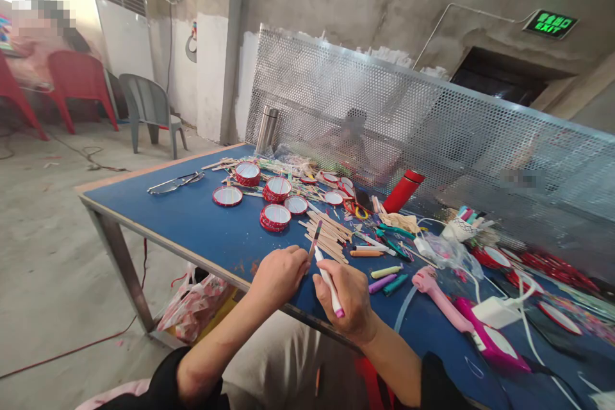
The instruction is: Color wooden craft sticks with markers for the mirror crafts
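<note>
My left hand (281, 274) is closed on the lower end of a wooden craft stick (316, 236), which points up and away and is dark-coloured along its upper part. A white marker pen (328, 282) with a pink end is gripped in my right hand (350, 295), its tip against or very close to the stick. Just beyond my hands lie plain craft sticks (331, 235) in a loose heap. Orange (366, 254), yellow (385, 271), purple (382, 284) and teal (395, 285) markers or caps rest on the blue table (192, 221) to the right.
Stacks of red-rimmed round discs (275, 217) stand mid-table. Glasses (175, 182) lie at left. A steel flask (267, 130), a red flask (403, 191) and teal-handled pliers (394, 238) are farther back. A pink glue gun (490, 336) with cables lies right. A perforated metal screen (408, 122) borders the table.
</note>
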Demonstrator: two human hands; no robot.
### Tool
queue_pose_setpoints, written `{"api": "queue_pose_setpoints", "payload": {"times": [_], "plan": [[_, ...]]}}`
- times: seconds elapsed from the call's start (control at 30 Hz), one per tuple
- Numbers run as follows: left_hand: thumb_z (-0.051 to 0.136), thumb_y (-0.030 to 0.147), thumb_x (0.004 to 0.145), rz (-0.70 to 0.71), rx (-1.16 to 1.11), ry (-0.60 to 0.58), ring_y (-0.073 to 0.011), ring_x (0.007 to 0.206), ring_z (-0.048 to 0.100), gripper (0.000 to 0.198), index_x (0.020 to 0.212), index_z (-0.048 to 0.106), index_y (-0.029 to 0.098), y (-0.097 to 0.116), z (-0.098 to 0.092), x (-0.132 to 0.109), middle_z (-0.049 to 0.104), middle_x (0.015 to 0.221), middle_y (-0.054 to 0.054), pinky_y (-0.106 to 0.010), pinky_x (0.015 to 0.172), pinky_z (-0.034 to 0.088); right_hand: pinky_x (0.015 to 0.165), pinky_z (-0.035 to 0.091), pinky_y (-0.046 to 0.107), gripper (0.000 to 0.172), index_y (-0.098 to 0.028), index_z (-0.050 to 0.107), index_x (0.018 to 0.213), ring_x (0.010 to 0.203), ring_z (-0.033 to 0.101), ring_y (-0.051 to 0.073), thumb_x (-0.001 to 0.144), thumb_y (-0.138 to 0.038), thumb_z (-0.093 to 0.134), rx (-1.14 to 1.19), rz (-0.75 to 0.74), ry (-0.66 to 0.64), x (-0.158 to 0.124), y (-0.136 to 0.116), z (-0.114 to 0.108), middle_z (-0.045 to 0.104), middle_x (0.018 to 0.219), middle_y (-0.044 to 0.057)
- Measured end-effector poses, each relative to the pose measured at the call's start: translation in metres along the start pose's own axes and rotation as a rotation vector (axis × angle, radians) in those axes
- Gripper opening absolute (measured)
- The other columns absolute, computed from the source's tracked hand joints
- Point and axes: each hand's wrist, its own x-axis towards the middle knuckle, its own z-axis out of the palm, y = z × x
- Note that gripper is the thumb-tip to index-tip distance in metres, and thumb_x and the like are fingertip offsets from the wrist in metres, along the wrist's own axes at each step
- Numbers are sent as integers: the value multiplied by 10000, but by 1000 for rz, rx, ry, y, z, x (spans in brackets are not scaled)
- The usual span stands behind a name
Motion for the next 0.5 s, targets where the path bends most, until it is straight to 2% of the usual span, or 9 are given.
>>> {"api": "queue_pose_setpoints", "payload": {"times": [0.1, 0.2, 0.5], "plan": [[424, 246, 956, -2, 8, 10, -182, 796, 655, 234, 837, 619, 195, 0, 1, 0, 676, 860, -37, -270, 673, 424, 572, 447, 278, 87, -181, 524, 980, 565, 583, 154, 893, -186, 515, -32, 38, 67, -2, 1, 4, 631, 682, 25], [428, 243, 957, 5, 16, 11, -187, 790, 656, 233, 830, 618, 193, 0, 2, 0, 677, 855, -37, -273, 662, 421, 574, 446, 268, 54, -193, 509, 925, 568, 579, 149, 889, -152, 509, -49, 19, 48, -2, 3, 7, 604, 657, 14], [446, 238, 954, 21, 10, 11, -179, 789, 653, 215, 831, 617, 197, 1, 0, 0, 678, 864, -24, -263, 654, 411, 577, 472, 269, 103, -192, 496, 922, 593, 582, 156, 864, -107, 507, -3, -46, -13, 1, 2, 4, 584, 666, 16]]}}
